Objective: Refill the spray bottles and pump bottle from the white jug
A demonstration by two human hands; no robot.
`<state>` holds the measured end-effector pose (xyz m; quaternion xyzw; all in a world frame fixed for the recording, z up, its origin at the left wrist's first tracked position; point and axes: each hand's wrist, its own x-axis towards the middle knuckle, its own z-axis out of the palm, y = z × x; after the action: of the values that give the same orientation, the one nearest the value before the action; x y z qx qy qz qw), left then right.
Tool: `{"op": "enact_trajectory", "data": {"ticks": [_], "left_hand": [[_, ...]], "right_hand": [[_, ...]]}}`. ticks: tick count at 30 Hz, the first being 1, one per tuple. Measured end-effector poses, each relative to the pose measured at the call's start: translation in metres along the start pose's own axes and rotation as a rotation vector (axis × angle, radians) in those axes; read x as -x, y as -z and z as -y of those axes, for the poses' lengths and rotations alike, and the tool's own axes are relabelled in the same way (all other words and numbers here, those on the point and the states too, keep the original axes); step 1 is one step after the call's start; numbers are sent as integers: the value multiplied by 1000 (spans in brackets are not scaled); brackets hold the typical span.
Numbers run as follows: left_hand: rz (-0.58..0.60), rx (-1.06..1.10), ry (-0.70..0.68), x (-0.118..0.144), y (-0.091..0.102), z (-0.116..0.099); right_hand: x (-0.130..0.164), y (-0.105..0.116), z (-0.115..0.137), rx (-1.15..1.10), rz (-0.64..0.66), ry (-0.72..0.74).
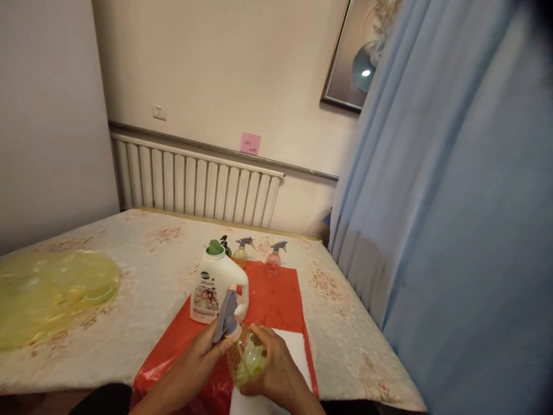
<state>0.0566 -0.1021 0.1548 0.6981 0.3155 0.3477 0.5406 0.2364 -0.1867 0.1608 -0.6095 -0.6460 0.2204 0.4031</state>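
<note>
- Near the bottom edge, at six o'clock, both hands meet on a small clear spray bottle (247,357) holding yellowish liquid.
- The right hand (276,369) wraps closed around the bottle's body; the left hand (206,351) pinches the grey trigger head (226,317) at its neck.
- Judgement: the head turns best with the body held steady and upright over the red mat (276,300), so drips land there.
- At twelve o'clock from the hands stands a white detergent jug (216,288) with a green cap; beyond it are three small spray bottles (273,259).
- A white cloth (298,351) lies beneath the right hand.
- Hard to tell: whether the head is threaded on or loose. The forearms are cut off; a yellow plastic sheet (47,294) at nine o'clock is blurred.
</note>
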Motion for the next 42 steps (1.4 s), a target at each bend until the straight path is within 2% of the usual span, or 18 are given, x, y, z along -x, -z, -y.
{"op": "enact_trajectory", "data": {"ticks": [7,10,14,17,26,35,42], "left_hand": [[123,112,59,-2,4,-9],[130,164,78,-1,2,-10],[40,127,54,-4,-1,-3],[21,133,10,-7,-5,0],[12,382,94,-7,-8,-2],[-27,582,11,-11,-16,-5],[84,686,25,-9,-19,4]], "right_hand": [[5,-6,-6,-297,70,-93],[6,-7,-5,-415,84,-110],[5,-8,-4,-352,67,-113],[4,-8,-2,-291,50,-140],[5,-9,5,-198,22,-138],[6,-7,7,-250,27,-169],[6,-3,4,-478,153,-258]]}}
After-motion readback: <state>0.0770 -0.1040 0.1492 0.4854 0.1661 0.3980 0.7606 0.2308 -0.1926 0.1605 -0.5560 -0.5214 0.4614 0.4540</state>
